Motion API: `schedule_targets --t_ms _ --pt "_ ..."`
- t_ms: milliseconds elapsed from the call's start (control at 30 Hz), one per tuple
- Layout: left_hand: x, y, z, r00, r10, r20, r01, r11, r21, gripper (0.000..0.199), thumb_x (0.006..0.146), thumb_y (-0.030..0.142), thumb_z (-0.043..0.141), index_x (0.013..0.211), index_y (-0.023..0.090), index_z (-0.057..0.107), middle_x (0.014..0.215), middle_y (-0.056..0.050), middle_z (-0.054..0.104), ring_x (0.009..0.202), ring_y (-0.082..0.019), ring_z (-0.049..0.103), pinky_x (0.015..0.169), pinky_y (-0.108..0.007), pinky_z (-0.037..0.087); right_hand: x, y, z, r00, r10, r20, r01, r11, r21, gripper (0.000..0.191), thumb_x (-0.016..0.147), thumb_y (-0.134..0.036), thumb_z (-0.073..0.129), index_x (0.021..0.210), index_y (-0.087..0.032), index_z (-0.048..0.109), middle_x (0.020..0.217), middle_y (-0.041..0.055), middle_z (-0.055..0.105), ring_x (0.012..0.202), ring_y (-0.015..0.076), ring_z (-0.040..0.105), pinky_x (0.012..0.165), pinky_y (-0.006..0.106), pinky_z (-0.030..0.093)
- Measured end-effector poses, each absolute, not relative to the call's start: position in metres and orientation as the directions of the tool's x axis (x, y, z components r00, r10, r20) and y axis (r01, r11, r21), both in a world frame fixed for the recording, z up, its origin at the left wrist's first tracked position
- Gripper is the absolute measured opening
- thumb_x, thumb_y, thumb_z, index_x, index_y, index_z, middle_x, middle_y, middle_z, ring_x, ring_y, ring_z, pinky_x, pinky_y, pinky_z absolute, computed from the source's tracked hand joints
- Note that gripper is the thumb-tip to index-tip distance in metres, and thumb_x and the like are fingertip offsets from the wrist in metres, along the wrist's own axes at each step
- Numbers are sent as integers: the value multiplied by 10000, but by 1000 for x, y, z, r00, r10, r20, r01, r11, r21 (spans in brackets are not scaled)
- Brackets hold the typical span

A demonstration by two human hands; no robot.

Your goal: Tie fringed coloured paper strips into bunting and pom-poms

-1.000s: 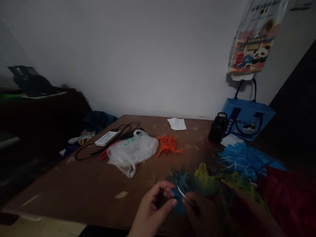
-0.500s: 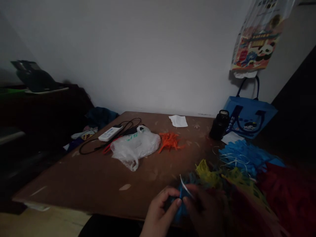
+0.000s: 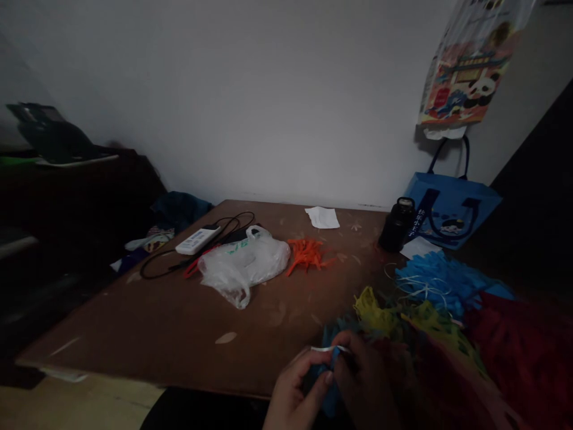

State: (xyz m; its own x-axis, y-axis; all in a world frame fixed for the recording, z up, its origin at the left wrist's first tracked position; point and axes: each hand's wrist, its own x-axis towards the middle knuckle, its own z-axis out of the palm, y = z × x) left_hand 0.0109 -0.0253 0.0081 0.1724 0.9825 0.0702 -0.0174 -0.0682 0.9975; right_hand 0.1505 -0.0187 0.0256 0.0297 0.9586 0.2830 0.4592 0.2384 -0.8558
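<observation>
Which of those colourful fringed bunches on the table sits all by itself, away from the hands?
The orange bunch, lying mid-table beside the clear plastic bag. The blue, yellow and red bunches lie piled together at the right, near the hands.

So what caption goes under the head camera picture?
Two hands, left and right, pinch a blue paper tassel at the edge of a brown table.

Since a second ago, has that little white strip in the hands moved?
Yes. The white strip now lies flat across the blue piece, where it earlier slanted up away from the table edge.
</observation>
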Motion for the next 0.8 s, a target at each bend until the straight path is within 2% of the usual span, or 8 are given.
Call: schedule_targets --t_ms 67,233,400,567,667,800 --pt "12 -26 5 142 990 20 -93 -7 996 318 787 483 717 959 217 740 964 -74 719 936 -242 634 857 -288 477 149 -18 25 60 947 316 465 254 -848 171 841 -224 468 789 -215 630 657 -19 686 606 129 659 590 162 499" --pt "12 -20 -2 57 981 -184 -347 192 918 392 666 510 821 844 173 729 717 -15 643 669 -140 559 630 -205 444 154 -20 29 61 959 278 495 213 -842 315 951 -380 428 785 -231 650 664 -10 692 604 136 662 549 164 491" --pt "13 -14 -10 109 957 -270 -528 286 799 398 610 469 870 808 161 715 684 -6 616 586 -104 533 572 -188 425 161 -28 31 74 907 415 644 274 -714 428 998 -437 341 773 -261 659 632 -6 707 531 130 660 510 170 487" --pt "14 -16 -10 113 948 -298 -565 308 766 364 633 438 864 807 162 704 700 -9 620 614 -114 552 585 -194 438 158 -34 30 77 876 475 725 278 -630 424 992 -478 368 777 -278 673 740 4 753 601 137 697 529 171 495" --pt "15 -19 -6 102 954 -283 -543 291 787 368 621 431 876 813 163 714 699 -15 645 624 -115 558 595 -186 434 154 -32 30 51 871 488 720 307 -622 481 1005 -477 322 740 -268 666 665 2 729 575 134 693 501 172 481" --pt "15 -21 -4 90 965 -246 -508 257 822 366 615 443 880 798 164 729 696 -19 657 623 -109 549 605 -183 424 151 -27 28 -3 859 512 717 359 -598 508 1020 -435 286 725 -246 653 619 4 705 546 138 680 557 190 503"
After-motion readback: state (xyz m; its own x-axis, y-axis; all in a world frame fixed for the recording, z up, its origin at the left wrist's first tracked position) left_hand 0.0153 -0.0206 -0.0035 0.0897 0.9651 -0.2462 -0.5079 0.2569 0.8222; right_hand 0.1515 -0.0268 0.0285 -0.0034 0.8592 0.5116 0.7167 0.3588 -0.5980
